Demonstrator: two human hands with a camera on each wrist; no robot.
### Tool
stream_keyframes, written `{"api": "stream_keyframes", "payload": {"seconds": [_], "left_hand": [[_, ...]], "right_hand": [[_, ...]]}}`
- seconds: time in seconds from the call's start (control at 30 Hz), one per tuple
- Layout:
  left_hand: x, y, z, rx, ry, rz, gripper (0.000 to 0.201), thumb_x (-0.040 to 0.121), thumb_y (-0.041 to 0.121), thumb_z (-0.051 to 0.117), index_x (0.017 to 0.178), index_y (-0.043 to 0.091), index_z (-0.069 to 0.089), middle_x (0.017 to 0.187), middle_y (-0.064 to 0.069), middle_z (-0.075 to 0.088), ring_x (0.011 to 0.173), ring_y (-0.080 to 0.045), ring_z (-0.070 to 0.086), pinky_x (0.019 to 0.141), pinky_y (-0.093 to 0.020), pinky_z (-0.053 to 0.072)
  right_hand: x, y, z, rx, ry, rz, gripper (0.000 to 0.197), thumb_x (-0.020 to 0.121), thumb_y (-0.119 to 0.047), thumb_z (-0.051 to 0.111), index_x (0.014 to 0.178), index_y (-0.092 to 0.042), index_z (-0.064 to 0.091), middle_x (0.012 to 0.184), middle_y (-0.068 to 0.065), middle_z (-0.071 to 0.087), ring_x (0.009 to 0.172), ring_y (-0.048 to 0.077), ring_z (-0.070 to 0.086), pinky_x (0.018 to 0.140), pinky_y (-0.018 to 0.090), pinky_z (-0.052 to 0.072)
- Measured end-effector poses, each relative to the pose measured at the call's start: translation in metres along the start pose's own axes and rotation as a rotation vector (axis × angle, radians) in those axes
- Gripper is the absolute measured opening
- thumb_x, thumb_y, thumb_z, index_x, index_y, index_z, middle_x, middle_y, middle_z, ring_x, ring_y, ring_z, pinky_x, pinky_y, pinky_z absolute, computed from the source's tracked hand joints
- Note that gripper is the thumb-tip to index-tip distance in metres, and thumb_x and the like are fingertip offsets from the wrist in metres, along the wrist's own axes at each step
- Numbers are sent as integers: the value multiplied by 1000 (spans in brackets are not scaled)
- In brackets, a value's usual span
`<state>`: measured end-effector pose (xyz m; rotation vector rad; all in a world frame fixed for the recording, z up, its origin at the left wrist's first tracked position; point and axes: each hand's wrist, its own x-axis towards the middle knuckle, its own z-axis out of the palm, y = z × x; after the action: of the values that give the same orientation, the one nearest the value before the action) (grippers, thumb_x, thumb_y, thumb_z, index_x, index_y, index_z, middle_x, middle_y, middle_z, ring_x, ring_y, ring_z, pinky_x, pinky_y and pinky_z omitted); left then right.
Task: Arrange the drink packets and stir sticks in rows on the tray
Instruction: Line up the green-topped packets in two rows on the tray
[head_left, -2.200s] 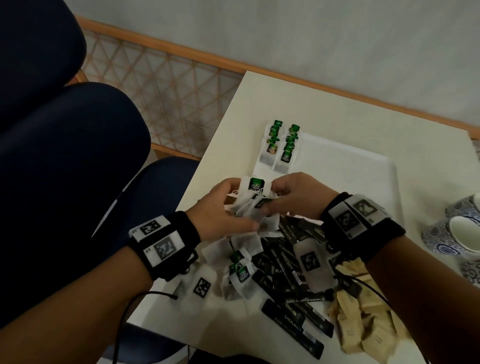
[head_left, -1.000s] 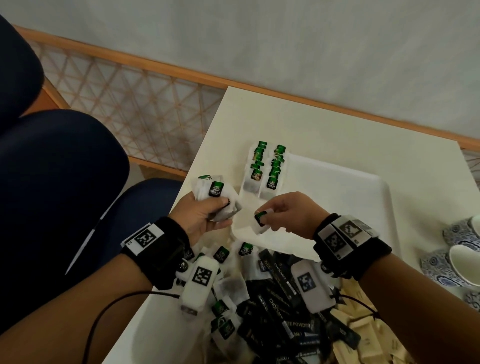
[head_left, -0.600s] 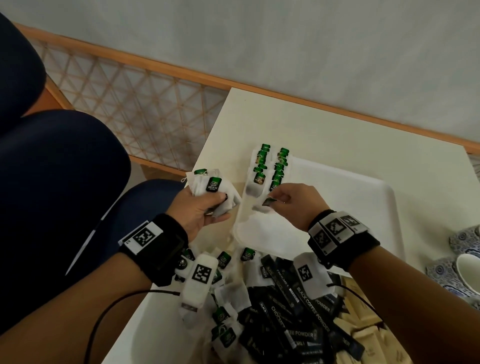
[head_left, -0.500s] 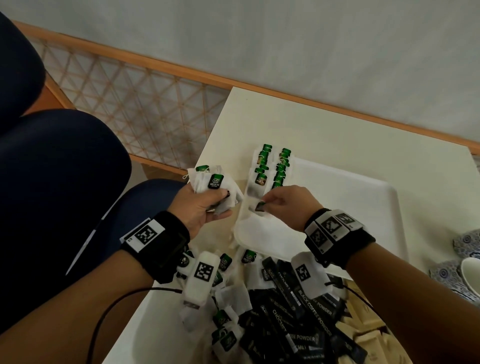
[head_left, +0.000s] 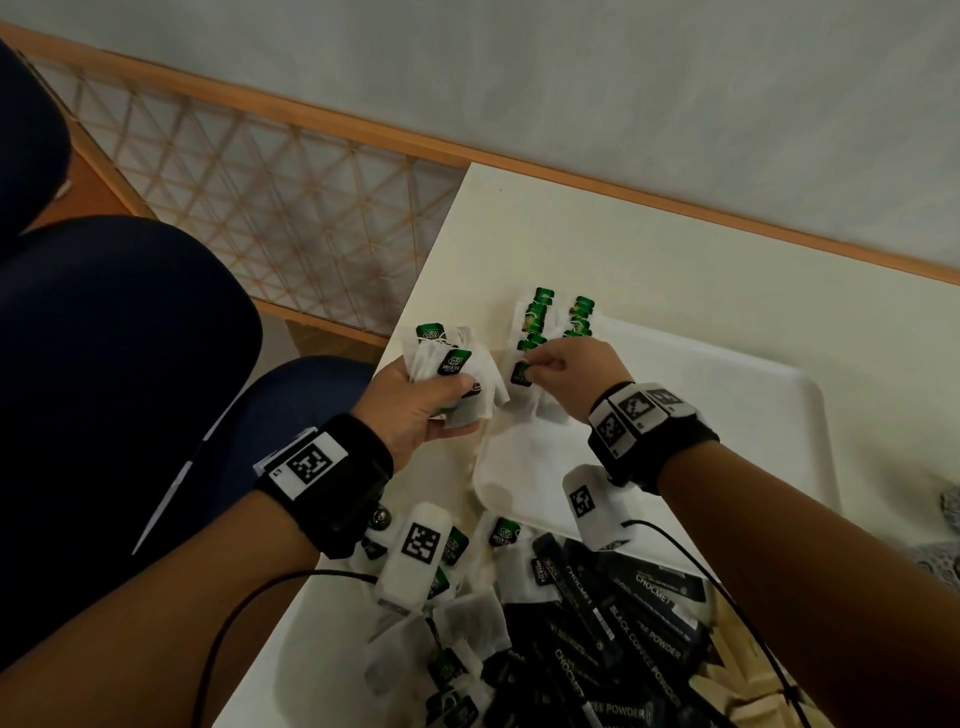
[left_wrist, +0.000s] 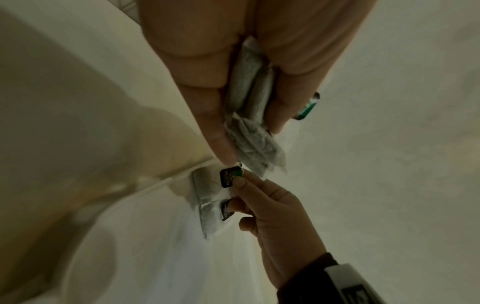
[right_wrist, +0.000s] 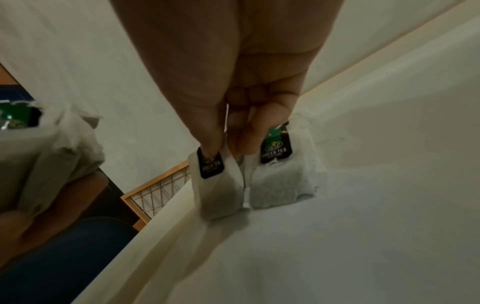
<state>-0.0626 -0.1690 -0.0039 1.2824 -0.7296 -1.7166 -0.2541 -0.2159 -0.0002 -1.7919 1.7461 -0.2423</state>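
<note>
My left hand (head_left: 415, 400) grips a bunch of white green-tea bags (head_left: 452, 364) just left of the white tray (head_left: 753, 415); the bunch (left_wrist: 249, 115) shows between its fingers. My right hand (head_left: 566, 374) pinches one tea bag (right_wrist: 215, 185) by its top at the near end of the left row, low over the tray's left edge. Two rows of tea bags (head_left: 558, 322) lie on the tray's far left corner. A pile of tea bags (head_left: 467, 623), black stick packets (head_left: 613, 623) and tan packets (head_left: 748, 691) lies on the table in front.
The cream table (head_left: 649, 260) ends at a wooden-trimmed wall behind. Left of the table edge are a lattice screen (head_left: 260, 197) and dark blue chairs (head_left: 104, 338). A patterned cup (head_left: 950, 509) shows at the right edge.
My right hand carried one tea bag from near the pile forward to the end of the left row on the tray. The left hand kept its bunch and stayed nearly still.
</note>
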Motion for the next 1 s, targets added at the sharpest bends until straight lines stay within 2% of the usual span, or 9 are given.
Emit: {"api": "stream_keyframes", "payload": {"seconds": [0.1,0.2,0.3,0.37,0.4,0.5,0.6,0.77,1.0], "left_hand": [[0,-2,2,10,-9,-12,21,88,-2,58,101,14,62,92,-9,67,83,-23,66,68,-41,60],[-2,-4,6,37,-31,-34,21,89,-2,58,101,14,61,89,-8,68,79,-21,67,64,-38,60],[-4,-7,12,83,-89,-79,23,87,-3,60,105,12,62,91,-9,68,82,-23,67,66,-42,60],[-6,-8,17,144,-138,-107,24,86,-4,61,103,12,62,92,-9,68,82,-23,67,65,-40,60],[-8,-9,19,179,-160,-120,22,85,-4,62,101,12,62,90,-8,68,80,-22,67,63,-38,60],[-11,-11,23,250,-197,-144,19,85,-3,63,94,13,62,83,-6,67,71,-18,66,57,-33,59],[-13,-12,25,305,-244,-155,16,85,-3,62,94,10,63,80,-8,67,68,-20,66,56,-31,57],[-14,-13,27,406,-276,-167,17,84,-4,63,93,11,64,87,-13,66,79,-27,65,68,-36,56],[-14,-17,16,331,-134,-151,15,87,0,63,89,14,63,75,-6,64,65,-19,62,59,-35,57]], "right_hand": [[0,3,1,-3,36,-33,26,92,-25,57,116,-23,67,110,1,65,90,12,55,82,24,42],[-7,1,-1,92,101,-86,26,96,-34,51,113,-23,68,92,-10,61,74,4,52,75,22,38],[-20,-10,-7,402,-17,-5,38,96,-50,42,97,-25,71,86,-10,67,73,5,61,70,24,43],[-28,-17,-13,445,-87,16,49,92,-55,45,96,-15,72,86,-3,69,73,9,62,70,28,48],[-32,-18,-15,440,-100,-7,46,91,-52,50,96,-12,72,86,-2,69,74,8,62,72,27,50],[-40,-19,-21,462,-148,-101,10,88,-34,64,90,-28,72,83,-17,68,71,-9,59,66,11,46],[-44,-18,-27,490,-179,-129,5,86,-27,69,88,-31,71,74,-20,67,68,-13,59,59,4,42],[-48,-18,-29,470,-144,-153,5,82,-23,74,80,-27,70,76,-12,69,70,-4,61,72,15,50],[-43,-11,-42,614,76,-120,13,86,-15,69,83,-28,70,77,-4,70,62,4,57,53,16,47]]}}
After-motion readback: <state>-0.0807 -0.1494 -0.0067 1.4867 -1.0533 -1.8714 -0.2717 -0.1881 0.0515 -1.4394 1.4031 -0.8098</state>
